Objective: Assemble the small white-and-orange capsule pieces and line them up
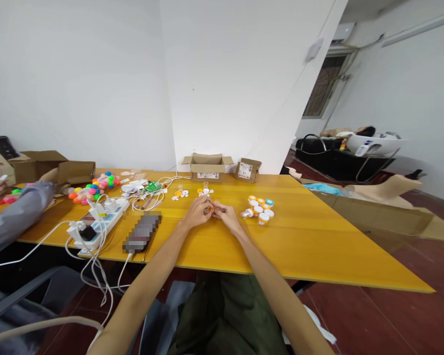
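Observation:
Both my hands meet over the middle of the yellow table (318,236). My left hand (197,211) and my right hand (224,213) are closed together on a small orange container (209,210) held between their fingertips. Just to the right stands a cluster of small orange jars with white and teal lids (259,209). Beyond my hands lie loose white lids and small orange pieces (192,193).
An open cardboard box (207,166) and a smaller box (247,170) stand at the table's far edge. A power strip with chargers and white cables (96,224) and a dark phone (142,231) lie to the left. Another person's grey sleeve (18,212) reaches over colourful balls (92,190).

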A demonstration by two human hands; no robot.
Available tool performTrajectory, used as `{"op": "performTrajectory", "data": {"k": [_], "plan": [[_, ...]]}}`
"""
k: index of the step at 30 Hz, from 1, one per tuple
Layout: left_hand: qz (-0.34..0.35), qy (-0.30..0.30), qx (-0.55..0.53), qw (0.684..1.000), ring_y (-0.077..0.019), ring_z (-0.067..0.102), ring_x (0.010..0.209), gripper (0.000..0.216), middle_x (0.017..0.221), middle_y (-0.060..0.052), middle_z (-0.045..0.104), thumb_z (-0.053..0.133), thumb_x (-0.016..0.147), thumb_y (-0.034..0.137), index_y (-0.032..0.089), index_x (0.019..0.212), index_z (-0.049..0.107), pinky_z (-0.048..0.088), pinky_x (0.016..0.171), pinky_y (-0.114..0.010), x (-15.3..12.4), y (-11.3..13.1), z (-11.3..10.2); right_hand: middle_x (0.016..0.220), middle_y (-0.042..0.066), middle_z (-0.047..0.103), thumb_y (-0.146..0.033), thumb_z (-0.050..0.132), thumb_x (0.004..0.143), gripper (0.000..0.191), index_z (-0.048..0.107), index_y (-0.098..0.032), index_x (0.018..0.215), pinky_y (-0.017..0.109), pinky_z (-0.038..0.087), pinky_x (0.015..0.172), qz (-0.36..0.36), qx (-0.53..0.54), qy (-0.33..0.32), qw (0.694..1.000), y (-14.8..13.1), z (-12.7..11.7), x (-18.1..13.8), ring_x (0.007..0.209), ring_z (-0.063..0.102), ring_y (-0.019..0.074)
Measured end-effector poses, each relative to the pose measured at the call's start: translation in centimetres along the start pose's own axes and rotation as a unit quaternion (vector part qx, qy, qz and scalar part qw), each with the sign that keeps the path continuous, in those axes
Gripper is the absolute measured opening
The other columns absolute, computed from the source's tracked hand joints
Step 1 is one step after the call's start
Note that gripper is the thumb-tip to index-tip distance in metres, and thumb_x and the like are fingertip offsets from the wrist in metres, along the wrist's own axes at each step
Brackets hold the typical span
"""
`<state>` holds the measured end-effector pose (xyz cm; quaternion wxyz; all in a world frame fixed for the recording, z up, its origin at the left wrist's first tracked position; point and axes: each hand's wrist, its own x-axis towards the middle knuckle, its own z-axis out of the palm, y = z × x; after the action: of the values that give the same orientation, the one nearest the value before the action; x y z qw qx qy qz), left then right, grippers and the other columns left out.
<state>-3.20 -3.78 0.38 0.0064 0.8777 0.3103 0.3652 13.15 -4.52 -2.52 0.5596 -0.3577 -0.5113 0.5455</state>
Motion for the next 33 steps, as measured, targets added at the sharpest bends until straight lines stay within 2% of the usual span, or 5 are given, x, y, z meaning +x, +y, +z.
{"op": "performTrajectory", "data": {"k": [12, 19, 23, 33], "plan": [[-0.004, 0.010, -0.036, 0.999, -0.0202, 0.061, 0.097, 0.012, 0.101, -0.005, 0.064, 0.062, 0.081, 0.013, 0.022, 0.078, 0.068, 0.050, 0.091, -0.038, 0.1, 0.0, 0.0, 0.086, 0.003, 0.078, -0.022, 0.078, 0.058, 0.026, 0.079, -0.021, 0.083, 0.043, 0.061, 0.089, 0.018, 0.004, 0.011, 1.000, 0.0, 0.0, 0.0, 0.088, 0.074, 0.0238], [-0.045, 0.055, -0.083, 0.994, -0.0192, 0.062, 0.100, 0.013, 0.101, -0.004, 0.066, 0.058, 0.086, 0.017, 0.023, 0.080, 0.068, 0.050, 0.094, -0.037, 0.4, 0.0, 0.1, 0.084, 0.004, 0.078, -0.024, 0.079, 0.057, 0.022, 0.078, -0.020, 0.078, 0.043, 0.061, 0.087, 0.027, 0.005, 0.036, 0.999, 0.2, 0.0, 0.2, 0.087, 0.074, 0.0243], [-0.063, 0.064, -0.067, 0.994, -0.0197, 0.062, 0.101, 0.012, 0.101, -0.004, 0.067, 0.058, 0.084, 0.016, 0.023, 0.079, 0.066, 0.050, 0.096, -0.038, 0.3, -0.3, -0.4, 0.086, 0.005, 0.078, -0.026, 0.081, 0.058, 0.026, 0.077, -0.019, 0.082, 0.044, 0.061, 0.088, 0.023, -0.001, 0.035, 0.999, 0.4, -0.2, 0.3, 0.089, 0.074, 0.0255], [-0.014, -0.023, 0.034, 0.999, -0.0212, 0.060, 0.094, 0.013, 0.094, -0.004, 0.063, 0.061, 0.077, 0.011, 0.023, 0.076, 0.063, 0.049, 0.090, -0.036, -0.7, -1.7, -1.6, 0.085, 0.005, 0.078, -0.024, 0.079, 0.060, 0.024, 0.076, -0.022, 0.083, 0.043, 0.061, 0.088, 0.018, -0.012, 0.052, 0.998, 0.4, -0.5, 0.4, 0.089, 0.074, 0.0262]]}}
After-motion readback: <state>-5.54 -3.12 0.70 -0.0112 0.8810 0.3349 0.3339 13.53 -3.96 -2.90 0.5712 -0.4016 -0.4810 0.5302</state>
